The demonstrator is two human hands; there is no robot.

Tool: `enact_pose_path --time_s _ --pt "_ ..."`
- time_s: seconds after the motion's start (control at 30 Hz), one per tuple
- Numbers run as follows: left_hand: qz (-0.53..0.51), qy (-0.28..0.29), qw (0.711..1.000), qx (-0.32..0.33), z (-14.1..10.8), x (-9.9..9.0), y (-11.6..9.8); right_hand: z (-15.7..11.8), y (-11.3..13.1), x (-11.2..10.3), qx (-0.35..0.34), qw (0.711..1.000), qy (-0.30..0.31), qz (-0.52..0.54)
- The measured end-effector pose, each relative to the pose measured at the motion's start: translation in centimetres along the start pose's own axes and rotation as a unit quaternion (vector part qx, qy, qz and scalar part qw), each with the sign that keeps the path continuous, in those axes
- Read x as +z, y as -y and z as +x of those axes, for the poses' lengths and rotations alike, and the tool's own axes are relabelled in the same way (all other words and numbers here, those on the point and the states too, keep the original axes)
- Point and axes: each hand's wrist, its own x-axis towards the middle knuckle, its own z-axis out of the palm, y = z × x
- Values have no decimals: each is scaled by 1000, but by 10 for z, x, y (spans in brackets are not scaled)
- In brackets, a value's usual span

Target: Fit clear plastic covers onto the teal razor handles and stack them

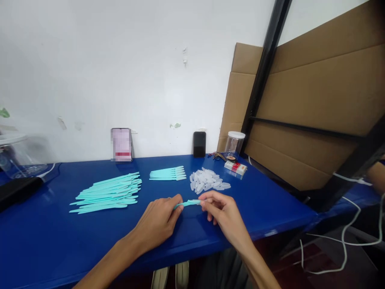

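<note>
Above the front part of the table, my left hand [164, 214] is closed round the handle of a turquoise eyebrow razor [190, 202]. At the razor's other end, the fingertips of my right hand [221, 208] pinch its tip, where a pale translucent cap [197, 201] seems to sit. Beyond my right hand lies a heap of translucent blade caps [207, 180]. A neat row of turquoise razors [167, 173] with pale ends rests behind my hands. To the left, a larger loose pile of turquoise razors [111, 192] is spread with the handles pointing left.
Against the white wall lean a lit phone [122, 144] and a dark phone [199, 144]. A lidded clear jar [234, 145] and a red-and-white box [235, 167] stand at the back right. Another clear container [21, 156] is far left. Cardboard [319, 88] borders the right side.
</note>
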Motion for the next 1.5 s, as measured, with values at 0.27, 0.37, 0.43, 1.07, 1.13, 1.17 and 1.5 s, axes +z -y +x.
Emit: enact_pose_path --time_s 0.27,0.37,0.43,1.07,1.13,1.17,1.5 --pt "-4 1 1000 25 -2 -1 -4 -2 3 1 32 999 11 19" --pt "2 0 999 41 -3 -1 -5 -4 6 1 37 999 23 14" --pt "5 0 999 50 -3 -1 -5 -5 8 1 35 999 29 11" --pt "24 11 997 66 -6 3 -1 -7 10 2 -21 997 74 -12" --pt "22 -7 997 73 -6 4 0 -8 9 2 -23 999 48 -3" --pt "19 -19 997 76 -7 5 0 -8 9 2 -22 999 35 4" --pt "158 -95 973 139 -13 -1 -5 -7 4 -3 -15 999 40 21"
